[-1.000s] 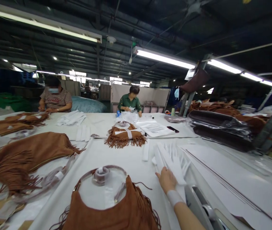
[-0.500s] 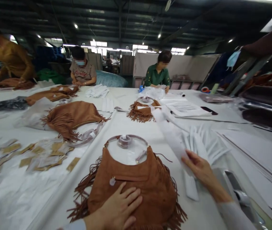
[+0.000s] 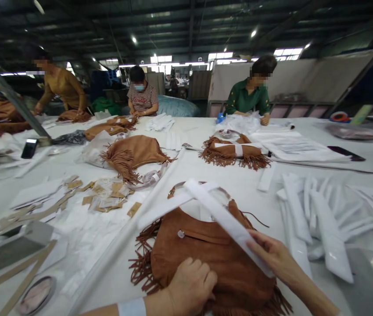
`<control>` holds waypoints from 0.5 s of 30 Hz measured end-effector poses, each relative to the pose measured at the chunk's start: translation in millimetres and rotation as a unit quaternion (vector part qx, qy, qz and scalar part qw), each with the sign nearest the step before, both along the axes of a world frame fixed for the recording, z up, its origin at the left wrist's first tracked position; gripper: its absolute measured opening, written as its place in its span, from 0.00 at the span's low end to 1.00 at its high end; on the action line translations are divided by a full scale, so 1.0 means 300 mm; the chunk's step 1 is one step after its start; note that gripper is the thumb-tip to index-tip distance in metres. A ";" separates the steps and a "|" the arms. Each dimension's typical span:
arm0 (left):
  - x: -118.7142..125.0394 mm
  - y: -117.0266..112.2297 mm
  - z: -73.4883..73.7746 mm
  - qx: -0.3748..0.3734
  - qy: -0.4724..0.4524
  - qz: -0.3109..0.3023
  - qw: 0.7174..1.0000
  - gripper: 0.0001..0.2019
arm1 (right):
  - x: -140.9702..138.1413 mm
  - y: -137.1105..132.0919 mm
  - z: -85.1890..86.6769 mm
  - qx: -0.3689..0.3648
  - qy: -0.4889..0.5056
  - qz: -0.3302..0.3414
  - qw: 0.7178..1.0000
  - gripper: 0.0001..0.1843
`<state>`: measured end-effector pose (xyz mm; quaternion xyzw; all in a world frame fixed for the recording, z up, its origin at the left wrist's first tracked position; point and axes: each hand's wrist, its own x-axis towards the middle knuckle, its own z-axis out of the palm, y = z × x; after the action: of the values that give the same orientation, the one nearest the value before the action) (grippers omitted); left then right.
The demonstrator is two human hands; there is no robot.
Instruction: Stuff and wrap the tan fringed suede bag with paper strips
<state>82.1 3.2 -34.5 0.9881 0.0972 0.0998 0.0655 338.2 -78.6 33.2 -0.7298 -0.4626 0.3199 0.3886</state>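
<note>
A tan suede fringed bag (image 3: pixel 206 250) lies on the white table (image 3: pixel 114 245) right in front of me, with a small metal zip pull at its upper left. My left hand (image 3: pixel 191 285) presses down on the suede with its fingers curled. My right hand (image 3: pixel 270 254) pinches the lower end of a long white strip (image 3: pixel 226 219), which runs diagonally over the bag's top. A second white strip (image 3: pixel 163 206) crosses toward the left. They partly hide the bag's round opening and ring. A pile of white strips (image 3: pixel 324 215) lies just right of my right hand.
Two more fringed bags (image 3: pixel 234 151) (image 3: pixel 134 151) lie farther up the table, beside printed papers (image 3: pixel 292 147). Tan-edged pieces in clear plastic (image 3: pixel 107 195) lie to the left. Several co-workers (image 3: pixel 247 87) sit across the table, and a metal frame (image 3: pixel 367 281) stands at the lower right.
The camera has swung left. My right hand has carried a white strip from beside the pile onto the bag. My left hand has curled its fingers and shifted up the bag.
</note>
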 end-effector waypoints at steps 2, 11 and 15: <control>0.000 0.002 -0.002 0.007 -0.009 0.001 1.000 0.18 | 0.010 0.003 -0.006 0.015 -0.003 -0.040 0.999 0.33; -0.006 0.012 -0.017 0.016 -0.008 -0.009 1.000 0.16 | -0.036 -0.037 0.080 -0.005 -0.028 0.115 0.993 0.20; -0.009 0.015 -0.028 0.037 -0.031 -0.024 0.999 0.12 | -0.055 -0.022 0.041 -0.011 -0.144 0.162 0.976 0.18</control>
<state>79.4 7.7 -42.8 0.9882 0.0679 0.1326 0.0346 321.9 -85.2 45.6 -0.6879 -0.6224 0.2746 0.2530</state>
